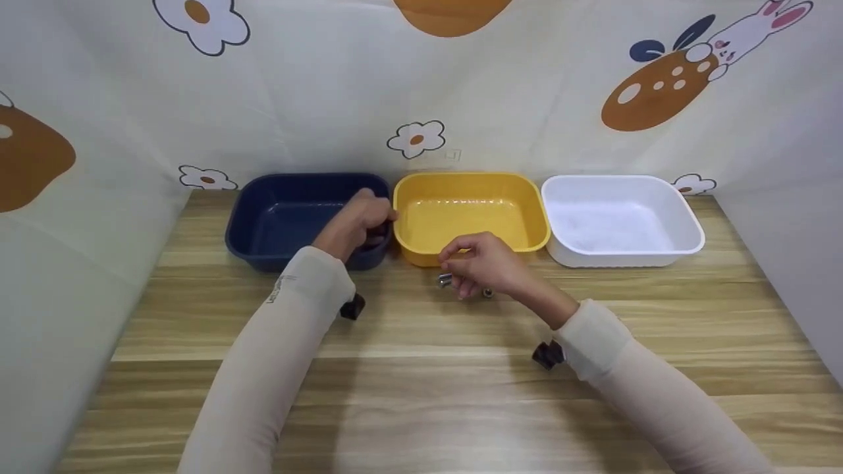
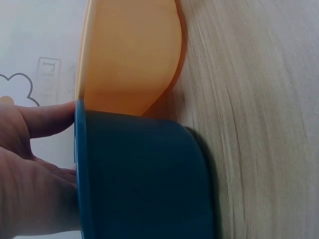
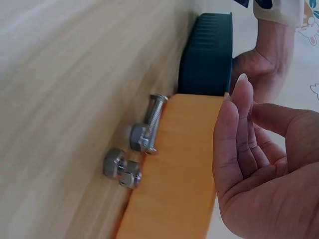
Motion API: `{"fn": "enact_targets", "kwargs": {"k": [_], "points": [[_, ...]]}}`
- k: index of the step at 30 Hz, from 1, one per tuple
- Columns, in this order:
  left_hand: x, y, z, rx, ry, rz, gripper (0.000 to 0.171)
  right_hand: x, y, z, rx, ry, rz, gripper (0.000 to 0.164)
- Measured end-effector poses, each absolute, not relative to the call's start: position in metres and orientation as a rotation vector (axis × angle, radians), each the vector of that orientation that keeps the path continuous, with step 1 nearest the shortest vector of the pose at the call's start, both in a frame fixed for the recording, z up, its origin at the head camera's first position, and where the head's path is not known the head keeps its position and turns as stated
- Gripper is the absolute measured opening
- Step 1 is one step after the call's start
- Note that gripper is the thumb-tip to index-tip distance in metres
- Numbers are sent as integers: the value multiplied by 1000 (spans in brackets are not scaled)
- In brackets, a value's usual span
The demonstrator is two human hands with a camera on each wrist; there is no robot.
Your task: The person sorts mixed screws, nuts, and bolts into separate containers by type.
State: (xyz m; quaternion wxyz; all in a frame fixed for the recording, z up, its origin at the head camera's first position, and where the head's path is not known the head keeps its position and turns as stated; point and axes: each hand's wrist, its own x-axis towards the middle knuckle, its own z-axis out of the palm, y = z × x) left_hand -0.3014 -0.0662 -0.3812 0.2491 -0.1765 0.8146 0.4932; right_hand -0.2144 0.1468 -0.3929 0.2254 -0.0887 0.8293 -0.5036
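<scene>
My left hand (image 1: 362,217) reaches over the right-hand rim of the dark blue bin (image 1: 247,258), its thumb at the edge beside the yellow bin (image 1: 471,179). The bin wall hides its fingers in the left wrist view. In front of the yellow bin, my right hand (image 1: 486,264) hovers with fingers loosely bent and nothing visible between them. Below it lie shiny metal fasteners by the bin's wall. The right wrist view shows threaded bolts (image 3: 156,117), a hex nut (image 3: 138,137) beside them, and other nuts (image 3: 114,163) nearby.
To the right of the yellow bin stands a white bin (image 1: 625,260); all three bins form a row along the patterned backdrop (image 1: 316,99). Wood-grain tabletop (image 1: 428,395) extends in front of them. A dark wrist-worn device (image 1: 549,355) hangs by the right cuff.
</scene>
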Motion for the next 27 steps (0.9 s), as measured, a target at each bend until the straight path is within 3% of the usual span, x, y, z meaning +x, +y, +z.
{"fn": "enact_targets", "kwargs": {"k": [11, 17, 27], "points": [[-299, -67, -380, -462, 2173, 1400, 58, -207, 147, -411, -318, 2299, -1310, 15], [-300, -66, -380, -475, 2146, 1420, 68, -207, 148, -420, -265, 2302, -1305, 15], [-300, -66, -381, -503, 2171, 1400, 52, -207, 148, -430, -259, 2331, -1306, 15]]}}
